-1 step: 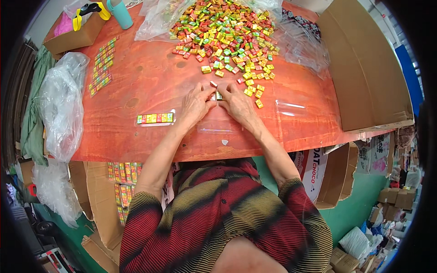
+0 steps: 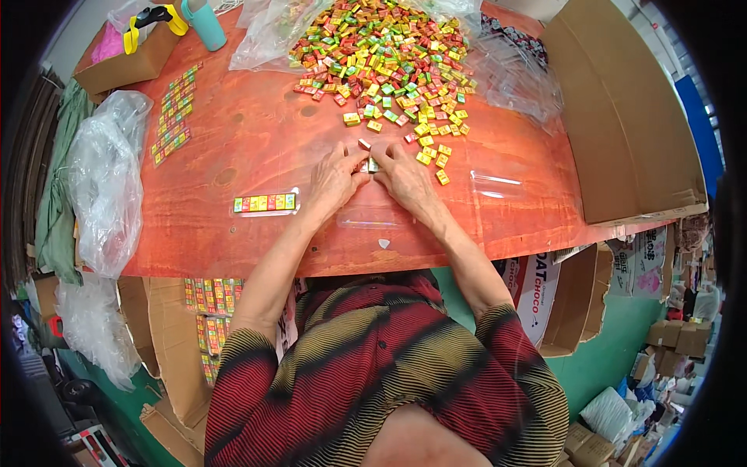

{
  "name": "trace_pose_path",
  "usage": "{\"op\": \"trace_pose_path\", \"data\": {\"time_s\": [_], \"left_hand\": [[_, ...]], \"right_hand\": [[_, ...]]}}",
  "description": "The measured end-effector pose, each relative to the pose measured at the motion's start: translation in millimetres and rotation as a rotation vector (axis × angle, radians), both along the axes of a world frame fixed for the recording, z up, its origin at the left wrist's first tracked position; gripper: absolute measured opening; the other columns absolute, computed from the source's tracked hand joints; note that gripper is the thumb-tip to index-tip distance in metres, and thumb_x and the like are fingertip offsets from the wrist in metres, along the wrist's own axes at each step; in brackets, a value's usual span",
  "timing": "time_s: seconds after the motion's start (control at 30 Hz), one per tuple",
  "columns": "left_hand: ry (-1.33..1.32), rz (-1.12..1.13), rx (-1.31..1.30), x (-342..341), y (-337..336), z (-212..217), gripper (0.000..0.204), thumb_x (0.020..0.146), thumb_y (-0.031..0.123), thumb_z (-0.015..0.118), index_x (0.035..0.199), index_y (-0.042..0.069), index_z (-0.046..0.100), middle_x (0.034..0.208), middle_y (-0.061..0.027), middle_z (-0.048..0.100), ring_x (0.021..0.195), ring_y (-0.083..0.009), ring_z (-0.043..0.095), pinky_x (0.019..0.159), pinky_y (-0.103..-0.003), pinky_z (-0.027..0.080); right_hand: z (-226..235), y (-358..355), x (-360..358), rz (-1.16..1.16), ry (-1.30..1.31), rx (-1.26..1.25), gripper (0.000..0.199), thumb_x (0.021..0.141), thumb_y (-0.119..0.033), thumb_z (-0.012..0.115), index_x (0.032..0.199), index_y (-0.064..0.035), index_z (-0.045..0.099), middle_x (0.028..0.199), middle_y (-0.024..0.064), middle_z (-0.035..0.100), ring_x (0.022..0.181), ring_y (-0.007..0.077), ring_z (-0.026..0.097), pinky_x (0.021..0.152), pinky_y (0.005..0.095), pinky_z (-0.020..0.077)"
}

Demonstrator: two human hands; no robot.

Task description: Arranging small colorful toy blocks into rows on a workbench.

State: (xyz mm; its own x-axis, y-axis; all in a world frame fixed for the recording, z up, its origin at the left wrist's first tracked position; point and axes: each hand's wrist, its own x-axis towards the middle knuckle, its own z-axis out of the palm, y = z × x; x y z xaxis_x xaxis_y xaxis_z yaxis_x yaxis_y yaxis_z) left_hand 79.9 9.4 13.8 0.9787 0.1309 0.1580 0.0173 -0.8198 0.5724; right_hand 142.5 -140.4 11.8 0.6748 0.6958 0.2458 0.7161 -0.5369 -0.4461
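My left hand (image 2: 334, 177) and my right hand (image 2: 408, 179) meet at the middle of the red table, fingers bent and thumbs nearly touching. Between them are a few small boxes (image 2: 373, 165), partly hidden by the fingers. One small box with a pale side (image 2: 365, 144) shows at the fingertips; which hand grips it is unclear. A clear plastic piece (image 2: 369, 221) lies just below the hands. Left of my left hand, a row of small coloured boxes (image 2: 265, 203) rests in a clear plastic tray. Several yellow boxes (image 2: 426, 141) lie loose beyond my right hand.
A large heap of small coloured boxes (image 2: 381, 58) covers the table's far middle. Packed rows (image 2: 173, 117) lie far left, near a crumpled clear bag (image 2: 109, 179). A tall cardboard box (image 2: 615, 117) stands right, and a clear plastic tray (image 2: 498, 184) lies before it.
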Motion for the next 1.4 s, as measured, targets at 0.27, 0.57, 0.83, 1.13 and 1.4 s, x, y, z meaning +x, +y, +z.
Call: {"op": "trace_pose_path", "data": {"time_s": [0.27,0.57,0.83,1.13,1.4], "left_hand": [[-0.011,-0.038,-0.02,-5,0,3,0.044,0.07,0.015,0.068,0.112,0.012,0.055,0.095,-0.0117,0.049,0.09,-0.0296,0.052,0.077,-0.038,0.042],[0.082,-0.091,-0.128,-9,25,2,0.045,0.068,0.007,0.067,0.111,0.009,0.054,0.096,-0.0134,0.049,0.091,-0.0312,0.052,0.078,-0.038,0.043],[0.068,-0.12,-0.099,-5,15,5,0.041,0.072,0.008,0.065,0.111,0.005,0.053,0.1,-0.0133,0.048,0.093,-0.0302,0.05,0.081,-0.036,0.042],[0.045,-0.129,-0.082,-6,13,6,0.043,0.072,0.012,0.066,0.113,0.008,0.052,0.1,-0.013,0.048,0.095,-0.0316,0.05,0.081,-0.038,0.042],[-0.058,-0.146,-0.017,-2,3,-4,0.037,0.07,0.014,0.067,0.105,0.009,0.058,0.096,-0.0121,0.05,0.088,-0.0303,0.053,0.074,-0.039,0.045]], "right_hand": [[6,-20,3,-0.039,0.02,0.042,0.032,0.075,-0.011,0.059,0.106,-0.0067,0.051,0.092,0.0157,0.051,0.08,0.034,0.056,0.064,0.0416,0.0464],[-5,-40,19,-0.164,-0.135,-0.111,0.011,0.075,0.001,0.044,0.083,0.0033,0.051,0.088,0.0206,0.052,0.071,0.0367,0.057,0.059,0.0438,0.0474],[-8,-25,18,-0.297,0.179,0.043,0.023,0.078,-0.017,0.053,0.089,0.0033,0.054,0.076,0.0229,0.06,0.074,0.0389,0.057,0.068,0.0448,0.0448],[16,-38,3,-0.005,0.09,-0.093,0.055,0.07,-0.011,0.066,0.119,-0.0034,0.043,0.116,0.017,0.045,0.101,0.0324,0.051,0.081,0.0369,0.0445],[5,-22,5,0.067,0.076,-0.078,0.042,0.071,-0.01,0.065,0.11,-0.0055,0.05,0.099,0.0144,0.05,0.089,0.0315,0.053,0.073,0.038,0.0452]]}}
